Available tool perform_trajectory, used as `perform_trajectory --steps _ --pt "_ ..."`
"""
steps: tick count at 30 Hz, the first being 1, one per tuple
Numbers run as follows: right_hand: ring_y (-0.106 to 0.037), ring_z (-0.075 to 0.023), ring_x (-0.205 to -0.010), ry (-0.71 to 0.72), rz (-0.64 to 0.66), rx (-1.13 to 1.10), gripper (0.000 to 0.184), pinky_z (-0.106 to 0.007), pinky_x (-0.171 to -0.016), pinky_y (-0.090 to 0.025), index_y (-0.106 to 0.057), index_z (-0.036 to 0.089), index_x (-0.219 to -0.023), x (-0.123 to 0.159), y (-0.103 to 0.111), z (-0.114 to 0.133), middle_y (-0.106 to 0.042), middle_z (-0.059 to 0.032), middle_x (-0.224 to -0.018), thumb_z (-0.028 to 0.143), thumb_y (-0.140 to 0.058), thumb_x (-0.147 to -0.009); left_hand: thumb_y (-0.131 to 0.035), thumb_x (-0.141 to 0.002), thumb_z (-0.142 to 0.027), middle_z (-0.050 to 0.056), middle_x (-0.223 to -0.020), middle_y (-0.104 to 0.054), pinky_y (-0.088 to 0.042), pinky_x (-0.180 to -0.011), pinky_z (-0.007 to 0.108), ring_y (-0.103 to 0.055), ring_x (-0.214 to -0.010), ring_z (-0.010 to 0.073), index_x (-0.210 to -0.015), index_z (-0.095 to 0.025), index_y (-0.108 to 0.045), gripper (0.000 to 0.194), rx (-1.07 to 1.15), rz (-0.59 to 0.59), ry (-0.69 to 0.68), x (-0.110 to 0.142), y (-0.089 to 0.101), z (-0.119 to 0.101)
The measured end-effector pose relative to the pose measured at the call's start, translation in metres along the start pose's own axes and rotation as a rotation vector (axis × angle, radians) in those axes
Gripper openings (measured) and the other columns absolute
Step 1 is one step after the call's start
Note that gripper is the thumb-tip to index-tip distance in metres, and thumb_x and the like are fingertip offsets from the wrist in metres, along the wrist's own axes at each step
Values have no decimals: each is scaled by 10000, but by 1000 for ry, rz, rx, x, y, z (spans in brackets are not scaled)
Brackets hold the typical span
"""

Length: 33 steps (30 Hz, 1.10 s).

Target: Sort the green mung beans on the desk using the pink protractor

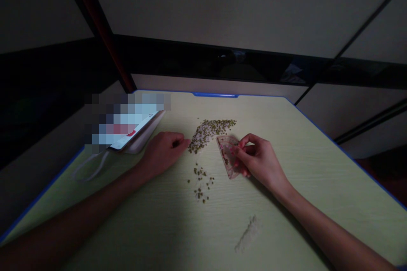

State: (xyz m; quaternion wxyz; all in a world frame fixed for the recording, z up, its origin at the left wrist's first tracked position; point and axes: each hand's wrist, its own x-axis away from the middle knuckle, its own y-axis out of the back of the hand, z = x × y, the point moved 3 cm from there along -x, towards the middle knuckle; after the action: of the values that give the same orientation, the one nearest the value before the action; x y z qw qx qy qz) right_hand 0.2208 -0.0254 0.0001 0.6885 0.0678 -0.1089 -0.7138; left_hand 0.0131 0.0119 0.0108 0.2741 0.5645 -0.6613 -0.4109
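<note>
A mixed pile of small green beans, which look like mung beans, and white grains (206, 132) lies mid-table. My left hand (163, 150) is closed, its fingers curled and its fingertips at the pile's left edge; whether anything is pinched there is hidden. On the right, my right hand (262, 159) grips a clear plastic protractor (227, 156) by its curved side. The protractor's straight edge faces left, just below the pile's right part. Nearer to me, between the hands, lies a loose scatter of green beans (200, 184).
A small heap of white grains (248, 233) lies near the front. At the left, a phone with a lit, partly blurred screen (140, 125) leans on a white stand or case with a strap (92, 169). The pale table (318, 156) has blue edges; cabinet panels stand behind it.
</note>
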Motion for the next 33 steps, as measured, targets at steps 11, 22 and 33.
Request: perform_trajectory --steps 11,22,33 --pt "-411 -62 -249 -22 -16 3 144 -158 -256 -270 -401 188 -667 -1 5 -2 -529 41 -392 205 -544 -665 -392 -733 -370 -51 -449 -310 -208 -477 237 -333 -468 87 -457 -186 -310 341 -2 0 1 -1 -1 1" --pt "-405 -60 -242 -11 -49 -3 204 -153 -252 -280 -384 192 -658 -2 11 -5 -549 37 -404 286 -562 -686 -395 -733 -370 -52 -448 -293 -204 -475 237 -328 -464 86 -456 -185 -296 348 4 2 -3 -1 0 1" --pt "-406 -62 -237 7 -96 -11 234 -156 -241 -277 -385 185 -658 -5 14 -5 -547 18 -402 309 -583 -666 -393 -735 -370 -52 -447 -306 -206 -481 240 -334 -469 89 -459 -189 -296 345 1 5 -5 0 0 1"
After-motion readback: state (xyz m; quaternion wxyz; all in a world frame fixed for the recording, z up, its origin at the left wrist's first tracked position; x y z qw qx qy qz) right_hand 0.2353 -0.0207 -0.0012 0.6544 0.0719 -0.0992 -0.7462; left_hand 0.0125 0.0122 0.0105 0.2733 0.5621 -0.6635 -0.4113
